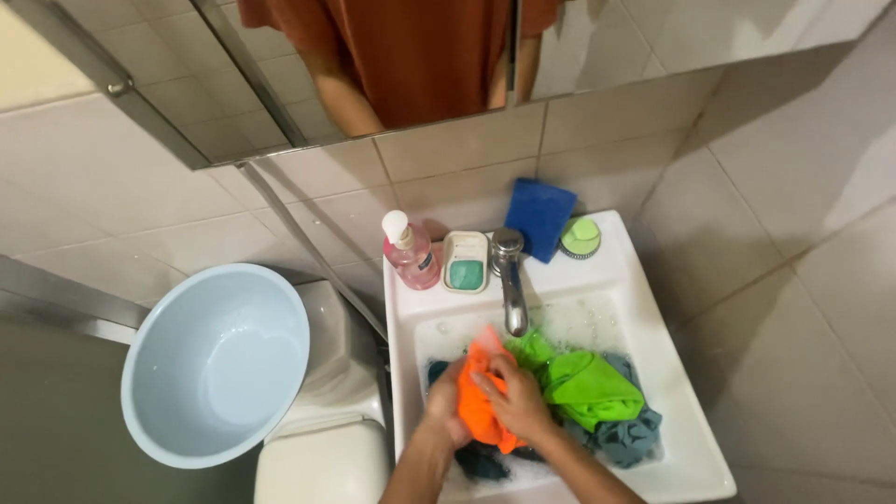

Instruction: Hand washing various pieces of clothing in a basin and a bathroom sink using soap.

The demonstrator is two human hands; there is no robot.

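Head view: white sink (653, 280) against tiled bathroom wall (467, 163).

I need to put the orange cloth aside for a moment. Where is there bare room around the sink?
Free: the sink rim on its right side, and the light blue basin on the toilet. Crowded: the back ledge, with the soap bottle, soap dish, tap, blue sponge, green scrubber. The bowl holds clothes.
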